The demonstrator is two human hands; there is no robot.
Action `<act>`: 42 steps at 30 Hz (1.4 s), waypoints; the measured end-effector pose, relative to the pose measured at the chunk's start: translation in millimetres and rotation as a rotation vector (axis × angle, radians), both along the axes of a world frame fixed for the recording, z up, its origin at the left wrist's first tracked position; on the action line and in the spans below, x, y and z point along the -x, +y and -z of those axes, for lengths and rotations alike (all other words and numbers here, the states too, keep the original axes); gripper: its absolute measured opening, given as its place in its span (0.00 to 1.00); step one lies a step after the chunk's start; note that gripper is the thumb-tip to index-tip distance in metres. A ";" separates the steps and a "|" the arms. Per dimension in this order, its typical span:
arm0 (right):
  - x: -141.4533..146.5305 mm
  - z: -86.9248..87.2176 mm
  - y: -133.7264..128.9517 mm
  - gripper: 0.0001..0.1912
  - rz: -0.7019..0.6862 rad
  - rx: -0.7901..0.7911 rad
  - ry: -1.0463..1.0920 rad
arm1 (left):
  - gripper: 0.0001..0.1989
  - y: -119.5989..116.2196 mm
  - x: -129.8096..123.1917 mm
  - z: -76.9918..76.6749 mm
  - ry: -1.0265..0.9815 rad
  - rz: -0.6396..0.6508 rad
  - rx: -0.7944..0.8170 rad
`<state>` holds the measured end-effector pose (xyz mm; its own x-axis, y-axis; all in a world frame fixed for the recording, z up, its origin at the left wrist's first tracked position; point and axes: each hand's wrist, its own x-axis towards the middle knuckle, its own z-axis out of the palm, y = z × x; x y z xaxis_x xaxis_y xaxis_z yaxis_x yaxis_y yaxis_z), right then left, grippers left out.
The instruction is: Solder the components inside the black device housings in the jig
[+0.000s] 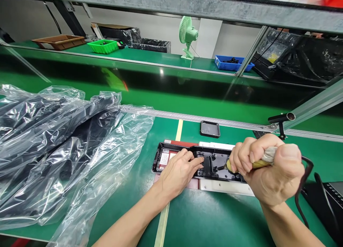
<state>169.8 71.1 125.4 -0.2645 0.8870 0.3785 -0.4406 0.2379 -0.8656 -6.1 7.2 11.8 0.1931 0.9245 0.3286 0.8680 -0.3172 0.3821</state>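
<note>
Green tabletop (214, 218) between forearms (134, 218) — left fingers (196, 162) within housing (217, 150) edges

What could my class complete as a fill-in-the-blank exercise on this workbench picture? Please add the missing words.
1. The left hand lies over the black case, while the tool is in the grip of the other, the ____ one.
2. The fan at the back is pale ____.
3. The tray to the right of the fan is ____.
4. Clear plastic sheeting lies on the picture's ____ side.

Missing words: right; green; blue; left.
</note>
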 end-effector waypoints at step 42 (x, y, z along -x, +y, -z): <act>20.7 -0.6 27.7 0.25 0.237 -0.093 0.041 | 0.13 -1.3 0.4 1.3 0.018 0.003 -0.001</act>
<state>149.2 98.8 125.9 -0.0359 0.8831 0.4679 -0.3974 0.4170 -0.8174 -6.5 6.0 10.5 0.2019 0.9234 0.3265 0.8735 -0.3205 0.3664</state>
